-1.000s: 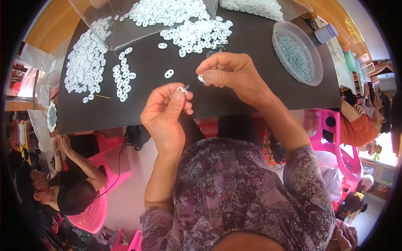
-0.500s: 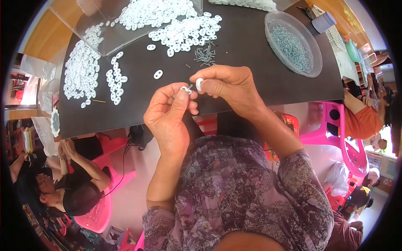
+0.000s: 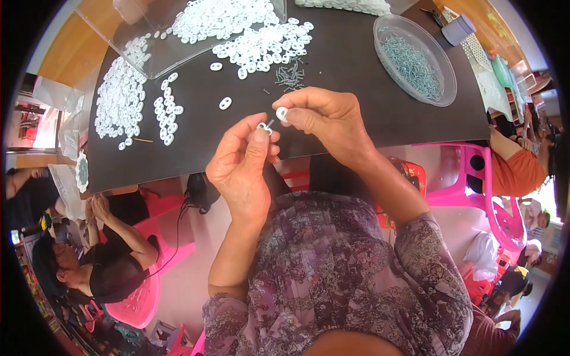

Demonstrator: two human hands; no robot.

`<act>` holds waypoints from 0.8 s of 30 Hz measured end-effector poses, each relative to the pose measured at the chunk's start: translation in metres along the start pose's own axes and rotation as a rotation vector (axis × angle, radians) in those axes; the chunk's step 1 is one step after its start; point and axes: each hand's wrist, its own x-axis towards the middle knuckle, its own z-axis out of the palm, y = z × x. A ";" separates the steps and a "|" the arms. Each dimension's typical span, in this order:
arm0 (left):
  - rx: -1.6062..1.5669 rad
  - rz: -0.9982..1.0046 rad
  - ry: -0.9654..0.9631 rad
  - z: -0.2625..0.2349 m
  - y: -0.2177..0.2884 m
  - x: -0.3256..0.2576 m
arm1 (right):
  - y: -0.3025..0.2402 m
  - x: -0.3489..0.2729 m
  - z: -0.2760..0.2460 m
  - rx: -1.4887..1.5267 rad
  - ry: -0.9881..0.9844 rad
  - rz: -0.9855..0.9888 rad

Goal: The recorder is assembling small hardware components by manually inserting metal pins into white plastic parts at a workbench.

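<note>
While our left hand (image 3: 240, 163) pinches one white clip (image 3: 262, 126) with its screw, our right hand (image 3: 323, 118) pinches one more white piece (image 3: 282, 113); loose heaps (image 3: 261, 44) defy counting.

Both hands raised, fingertips pinched, nearly meeting.
Left hand (image 3: 240, 163) back up, thumb and forefinger closed; right hand (image 3: 329, 118) curled, pinching at its fingertips, forearms bent inward.
</note>
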 end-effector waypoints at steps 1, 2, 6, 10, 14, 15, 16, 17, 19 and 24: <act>0.006 0.001 -0.031 -0.001 -0.001 0.000 | 0.000 0.000 0.000 -0.002 -0.002 -0.001; 0.004 0.003 -0.030 -0.001 -0.001 -0.001 | 0.001 -0.001 0.000 -0.005 0.014 -0.025; 0.007 -0.004 -0.032 0.000 0.001 -0.003 | 0.001 -0.001 -0.003 -0.022 0.017 -0.038; 0.002 -0.012 -0.040 -0.001 0.002 -0.005 | 0.002 -0.002 0.000 0.003 0.022 -0.064; 0.012 0.003 -0.020 -0.001 0.001 -0.007 | -0.002 -0.007 0.008 0.010 0.074 -0.057; 0.022 -0.003 -0.018 -0.001 0.002 -0.007 | -0.002 -0.007 0.009 0.004 0.080 -0.068; 0.031 -0.009 -0.016 -0.001 0.002 -0.007 | -0.002 -0.006 0.011 0.001 0.078 -0.071; 0.028 -0.007 -0.016 -0.001 0.003 -0.006 | -0.001 -0.006 0.012 -0.001 0.089 -0.087; 0.030 0.007 -0.014 -0.002 0.004 -0.008 | 0.001 -0.008 0.014 -0.006 0.101 -0.099; 0.043 0.014 -0.027 -0.005 0.003 -0.009 | 0.002 -0.010 0.017 -0.035 0.092 -0.168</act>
